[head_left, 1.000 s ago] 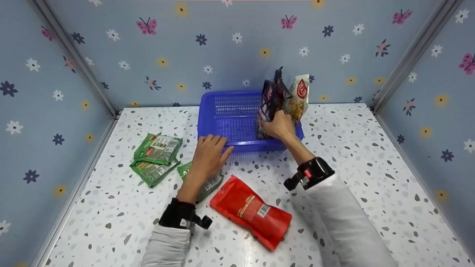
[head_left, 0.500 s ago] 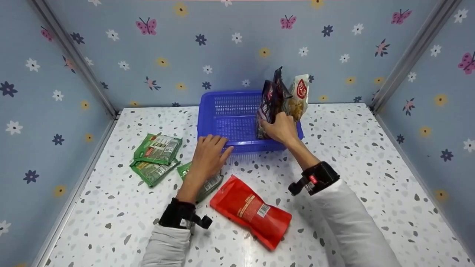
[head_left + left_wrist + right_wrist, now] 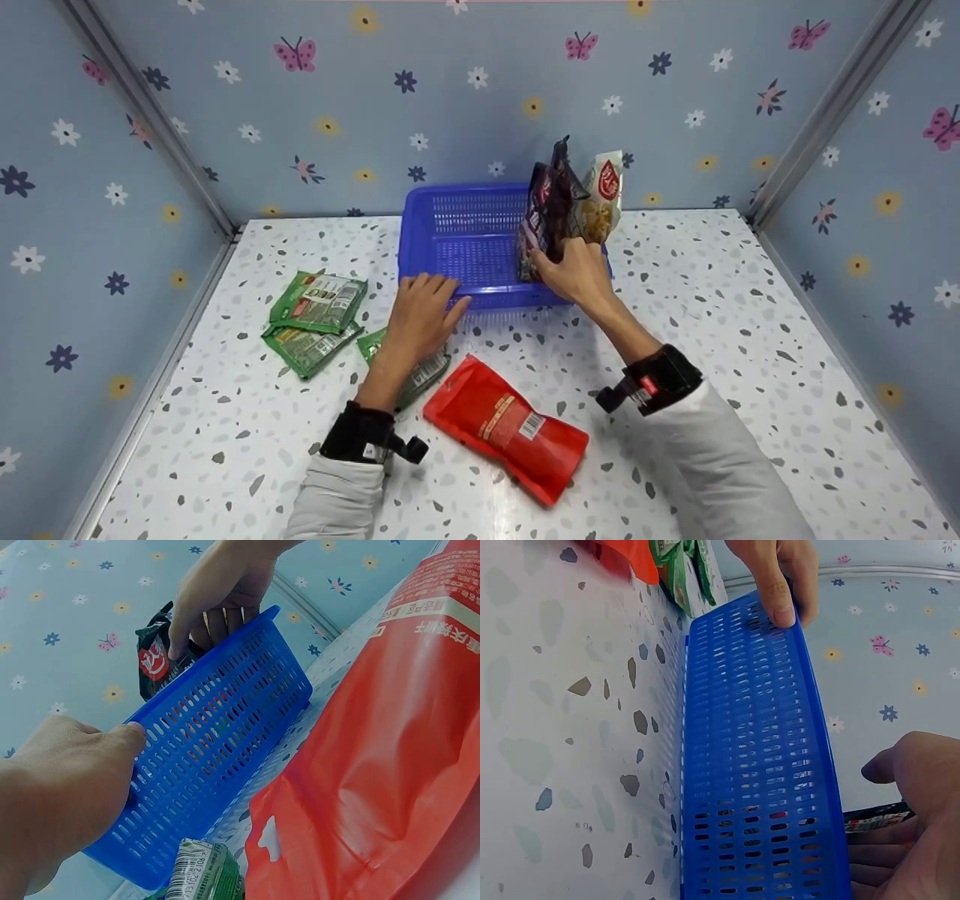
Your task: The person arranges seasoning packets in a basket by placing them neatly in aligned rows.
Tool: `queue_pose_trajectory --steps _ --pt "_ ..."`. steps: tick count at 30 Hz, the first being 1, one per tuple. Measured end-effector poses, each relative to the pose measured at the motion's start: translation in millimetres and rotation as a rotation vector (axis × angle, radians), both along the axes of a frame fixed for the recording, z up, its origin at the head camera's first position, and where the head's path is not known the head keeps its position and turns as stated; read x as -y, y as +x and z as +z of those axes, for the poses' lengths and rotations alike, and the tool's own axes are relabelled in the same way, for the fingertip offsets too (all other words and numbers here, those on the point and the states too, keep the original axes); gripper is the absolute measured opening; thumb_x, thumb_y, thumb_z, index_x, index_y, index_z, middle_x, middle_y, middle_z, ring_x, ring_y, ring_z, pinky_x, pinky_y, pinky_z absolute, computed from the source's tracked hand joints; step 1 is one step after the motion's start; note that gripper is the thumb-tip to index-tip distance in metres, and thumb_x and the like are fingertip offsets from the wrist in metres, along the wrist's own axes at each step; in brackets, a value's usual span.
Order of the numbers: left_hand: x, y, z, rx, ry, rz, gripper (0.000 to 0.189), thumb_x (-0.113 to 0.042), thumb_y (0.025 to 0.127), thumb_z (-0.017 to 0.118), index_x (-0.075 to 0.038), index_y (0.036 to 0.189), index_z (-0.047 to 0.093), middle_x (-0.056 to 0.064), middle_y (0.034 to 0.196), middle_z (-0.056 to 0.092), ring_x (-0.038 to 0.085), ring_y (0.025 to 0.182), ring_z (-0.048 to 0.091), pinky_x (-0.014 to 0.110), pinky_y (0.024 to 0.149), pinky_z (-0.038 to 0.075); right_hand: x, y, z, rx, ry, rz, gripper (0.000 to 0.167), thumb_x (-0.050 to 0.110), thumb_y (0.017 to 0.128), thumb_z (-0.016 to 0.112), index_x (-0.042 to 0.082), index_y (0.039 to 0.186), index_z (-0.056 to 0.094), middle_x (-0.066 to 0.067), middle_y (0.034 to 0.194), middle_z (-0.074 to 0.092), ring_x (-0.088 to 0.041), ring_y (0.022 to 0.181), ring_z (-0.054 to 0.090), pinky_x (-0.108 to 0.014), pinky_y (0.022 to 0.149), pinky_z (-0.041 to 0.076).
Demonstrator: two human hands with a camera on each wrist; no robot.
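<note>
A blue perforated plastic basket (image 3: 472, 259) stands against the back wall. My left hand (image 3: 424, 315) grips its front rim near the left corner, thumb on the outer face. At the basket's right end, dark snack bags (image 3: 540, 217) stand upright beside a pale bag (image 3: 602, 191) with a red logo. My right hand (image 3: 577, 274) reaches over the front rim among them. In the right wrist view, its thumb stands apart from its fingers (image 3: 877, 859), with a bag edge (image 3: 877, 816) between. A black bag (image 3: 154, 660) shows beside that hand in the left wrist view.
A red pouch (image 3: 510, 435) lies on the speckled white table in front of the basket. Two green packets (image 3: 319, 304) overlap at the left, and another green packet (image 3: 427, 375) lies partly under the left forearm. Flower-patterned walls enclose the back and sides.
My right hand has drawn back slightly toward me, its wrist shifting down and right, while the bags stay standing in the basket. The left hand keeps its place on the rim.
</note>
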State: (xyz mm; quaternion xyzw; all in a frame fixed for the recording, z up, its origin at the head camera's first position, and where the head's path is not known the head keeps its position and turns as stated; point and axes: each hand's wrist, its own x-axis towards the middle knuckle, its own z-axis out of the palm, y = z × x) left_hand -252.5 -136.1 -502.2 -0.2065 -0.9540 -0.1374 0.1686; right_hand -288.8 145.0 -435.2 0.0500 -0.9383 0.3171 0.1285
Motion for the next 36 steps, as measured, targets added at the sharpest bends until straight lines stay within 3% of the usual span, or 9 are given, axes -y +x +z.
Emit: queue_pose_trajectory --steps 5,9,12,17,22,27,36 --pt "-0.7 -0.9 -0.3 0.007 0.009 0.001 0.047 -0.048 0.119 0.054 -0.01 0.138 0.073 0.014 0.129 0.078 0.036 0.118 0.068 0.053 0.105 0.05 -5 12.9 -0.1 -0.047 0.0 0.013 0.042 0.044 0.104 0.075 0.007 0.086 0.068 -0.01 0.076 0.064 -0.033 0.074 0.062 -0.046 0.068 0.049" --pt "-1.1 -1.2 0.0 0.015 0.012 -0.002 0.047 -0.049 0.118 0.054 -0.01 0.138 0.073 0.014 0.129 0.078 0.036 0.119 0.068 0.053 0.106 0.05 -9 27.0 1.5 -0.091 -0.004 0.047 0.047 0.042 0.105 0.075 -0.003 0.117 0.079 -0.026 0.107 0.082 -0.046 0.095 0.078 -0.057 0.084 0.062" --pt "-1.4 -1.1 0.1 0.013 0.007 -0.002 0.047 -0.049 0.119 0.054 -0.011 0.138 0.072 0.014 0.13 0.079 0.036 0.12 0.068 0.053 0.106 0.051 -12 40.6 2.5 -0.138 -0.012 0.092 0.052 0.037 0.106 0.076 -0.007 0.134 0.075 -0.029 0.127 0.081 -0.049 0.113 0.079 -0.061 0.097 0.064" --pt "-2.0 -1.0 -0.4 -0.013 0.008 -0.001 0.046 -0.048 0.118 0.054 -0.01 0.135 0.074 0.014 0.127 0.079 0.037 0.119 0.069 0.054 0.105 0.05 -14 65.4 2.4 -0.214 -0.01 0.184 0.055 0.031 0.105 0.079 -0.008 0.143 0.069 -0.03 0.143 0.075 -0.049 0.132 0.074 -0.062 0.112 0.06" --pt "-2.2 -0.4 -1.1 -0.023 0.009 0.002 0.045 -0.047 0.118 0.056 -0.009 0.134 0.074 0.014 0.126 0.079 0.037 0.117 0.068 0.055 0.104 0.05 -17 93.3 -0.8 -0.248 0.002 0.294 0.059 0.029 0.104 0.081 -0.007 0.148 0.066 -0.029 0.149 0.072 -0.049 0.14 0.069 -0.064 0.12 0.056" --pt "-1.5 -0.7 -1.5 -0.018 0.009 0.0 0.044 -0.047 0.118 0.056 -0.01 0.134 0.073 0.014 0.125 0.078 0.036 0.115 0.068 0.054 0.104 0.05 -17 120.7 -8.3 -0.171 0.03 0.382 0.061 0.032 0.104 0.081 -0.003 0.151 0.065 -0.024 0.152 0.071 -0.046 0.143 0.066 -0.064 0.122 0.053" --pt "-0.8 -1.5 -2.2 -0.022 0.008 0.003 0.041 -0.045 0.117 0.059 -0.01 0.133 0.073 0.014 0.125 0.079 0.036 0.116 0.068 0.054 0.105 0.051 -14 156.1 -26.5 0.145 0.13 0.445 0.076 0.055 0.104 0.077 0.004 0.158 0.06 -0.02 0.16 0.065 -0.043 0.152 0.06 -0.066 0.126 0.049"
